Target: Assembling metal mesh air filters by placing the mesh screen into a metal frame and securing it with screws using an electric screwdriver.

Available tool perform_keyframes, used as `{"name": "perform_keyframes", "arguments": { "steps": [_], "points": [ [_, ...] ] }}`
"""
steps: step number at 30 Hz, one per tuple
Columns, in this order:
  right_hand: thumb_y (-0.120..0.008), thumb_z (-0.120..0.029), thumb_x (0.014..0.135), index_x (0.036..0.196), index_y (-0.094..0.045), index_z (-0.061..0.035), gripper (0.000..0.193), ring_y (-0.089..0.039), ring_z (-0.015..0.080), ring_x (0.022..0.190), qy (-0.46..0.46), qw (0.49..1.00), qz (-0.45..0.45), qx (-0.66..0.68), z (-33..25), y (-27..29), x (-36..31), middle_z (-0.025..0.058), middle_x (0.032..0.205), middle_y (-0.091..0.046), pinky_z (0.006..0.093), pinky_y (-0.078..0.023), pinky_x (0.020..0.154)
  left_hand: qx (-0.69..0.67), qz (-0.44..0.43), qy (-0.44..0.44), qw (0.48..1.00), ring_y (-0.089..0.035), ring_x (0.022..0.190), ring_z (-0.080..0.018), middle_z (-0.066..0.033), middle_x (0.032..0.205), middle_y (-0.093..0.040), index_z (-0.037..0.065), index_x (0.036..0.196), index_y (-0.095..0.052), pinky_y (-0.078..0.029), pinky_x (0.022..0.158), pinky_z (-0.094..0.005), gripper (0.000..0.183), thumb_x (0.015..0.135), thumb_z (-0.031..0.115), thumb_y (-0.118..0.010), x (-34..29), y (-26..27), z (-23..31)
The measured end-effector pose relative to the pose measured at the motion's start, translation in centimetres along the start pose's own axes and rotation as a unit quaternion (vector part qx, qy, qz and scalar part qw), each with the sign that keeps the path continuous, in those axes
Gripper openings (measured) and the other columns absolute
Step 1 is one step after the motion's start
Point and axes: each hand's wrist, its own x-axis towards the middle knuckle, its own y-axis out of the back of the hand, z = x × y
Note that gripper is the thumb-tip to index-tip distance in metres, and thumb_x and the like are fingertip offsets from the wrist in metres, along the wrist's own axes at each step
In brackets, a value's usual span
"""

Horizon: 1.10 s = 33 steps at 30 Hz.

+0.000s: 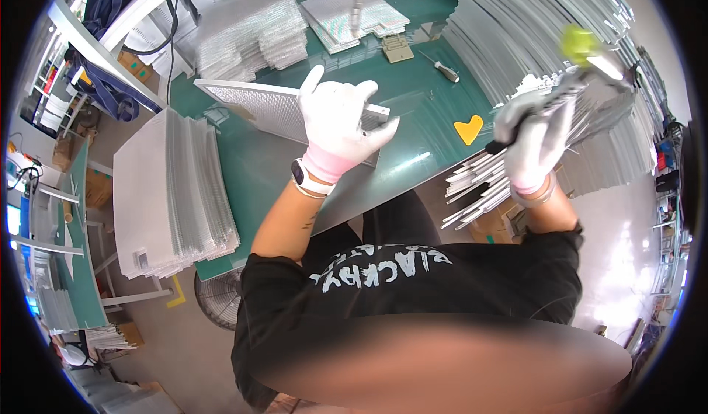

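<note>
- Because its frame looks thin, the pale rectangular panel with a grey mesh-textured face, tilted on edge left of centre, should handle as light and fairly stiff; its face may dent, so hold it by the rim.
- At its top edge, your left hand, in a white pink-cuffed glove, has some fingers spread and others bent; the view does not show whether they grip the rim.
- Beneath lies the smooth, glossy green tabletop, which shows reflections; a panel stood there could slide, so steady it low as well as high.
- Right of centre, you have a slim-shafted screwdriver with a pale handle and, lower, a flat, notched yellow piece, probably plastic.
- Near the right, your right hand, also in a white glove, is closed around a dark-handled tool with a yellow-green end. Blur hides its detail; it is likely heavier toward that raised end, so a firm hold low on the handle seems best.
- Below that hand, the narrow whitish strips are straight, splayed and probably slippery against each other.
</note>
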Motion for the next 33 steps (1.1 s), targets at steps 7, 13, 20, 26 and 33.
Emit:
{"name": "perform_keyframes", "arguments": {
  "steps": [7,13,20,26,33],
  "points": [
    [-0.056,-0.011,0.091,0.145,-0.042,-0.0102,0.055,-0.064,0.0388,0.094,-0.266,0.806,-0.393,-0.354,-1.0,-0.3,1.3,0.0214,0.105,-0.066,0.0414,-0.052,0.080,0.003,0.052,0.012,0.999,-0.055,0.077,-0.0221,-0.0024,0.077,-0.054,0.012,0.096,-0.063,-0.033,0.104,-0.0475,0.046,0.059,0.028,-0.083,-0.3,-0.1,0.0],
    [-0.058,-0.020,0.091,0.142,-0.045,-0.0097,0.053,-0.060,0.0388,0.105,-0.307,0.831,-0.330,-0.327,8.6,1.4,-7.0,0.0239,0.116,-0.060,0.0416,-0.048,0.091,-0.116,0.075,-0.072,0.988,-0.055,0.070,-0.0228,-0.0024,0.070,-0.053,0.016,0.079,-0.059,-0.041,0.096,-0.0509,0.032,0.058,0.024,-0.081,-1.3,2.8,-0.5],
    [-0.073,-0.032,0.085,0.150,-0.026,0.0010,0.086,-0.035,0.0265,0.138,-0.281,0.938,-0.203,-0.015,11.4,-1.0,-11.1,0.0202,0.147,-0.038,0.0399,-0.029,0.115,-0.332,0.269,0.166,0.889,-0.053,0.070,-0.0095,0.0049,0.069,-0.056,0.012,0.073,-0.059,-0.040,0.098,-0.0423,0.016,0.076,0.025,-0.068,-6.1,5.7,-2.1],
    [-0.080,-0.035,0.079,0.136,-0.042,-0.0002,0.077,-0.053,0.0213,0.114,-0.172,0.952,-0.011,-0.252,7.3,2.3,-11.2,0.0113,0.122,-0.053,0.0362,-0.041,0.101,-0.625,0.184,-0.044,0.757,-0.052,0.070,-0.0077,0.0062,0.069,-0.056,0.012,0.073,-0.058,-0.037,0.100,-0.0403,0.018,0.080,0.027,-0.066,-2.4,5.0,-1.0],
    [-0.076,-0.049,0.081,0.123,-0.052,0.0027,0.070,-0.054,0.0107,0.090,-0.348,0.934,-0.076,-0.022,4.9,6.1,-8.2,0.0028,0.100,-0.059,0.0258,-0.045,0.082,-0.830,0.071,-0.252,0.493,-0.051,0.069,-0.0055,0.0078,0.069,-0.057,0.012,0.074,-0.058,-0.034,0.103,-0.0379,0.022,0.085,0.030,-0.062,0.2,6.2,0.9]
  ]
}}
